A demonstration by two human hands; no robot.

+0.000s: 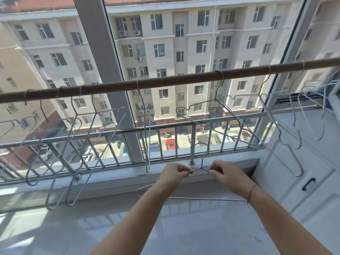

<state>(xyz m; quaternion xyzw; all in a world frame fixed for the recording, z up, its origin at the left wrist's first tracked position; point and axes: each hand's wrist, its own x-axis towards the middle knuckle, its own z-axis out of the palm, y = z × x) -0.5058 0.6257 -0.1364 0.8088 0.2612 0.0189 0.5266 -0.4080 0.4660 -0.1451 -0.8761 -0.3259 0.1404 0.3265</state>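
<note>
- Below the brown pole, in front of the window sill, a wire hanger is held in the air by both hands, well apart from the pole.
- Left hand: its grip is narrow, with thumb and curled fingers pinching the hanger's left shoulder wire just beside the neck.
- Right hand: its grip is also narrow and pinches the right shoulder wire just beside the neck. A thin cord bracelet circles the wrist.
- The hands are near each other with the hanger's neck between them. Its hook stands upright above them, in front of the metal railing.
- The hanger's lower bar runs beneath both forearms, and its rounded left end shows to the left of the left forearm.
- Other wire hangers hang on the pole: a tilted cluster on the left, one slanted hanger near the middle, and several more on the right.
- A white cabinet with a black handle stands at the right.
- Through the glass, an apartment block faces the window.
</note>
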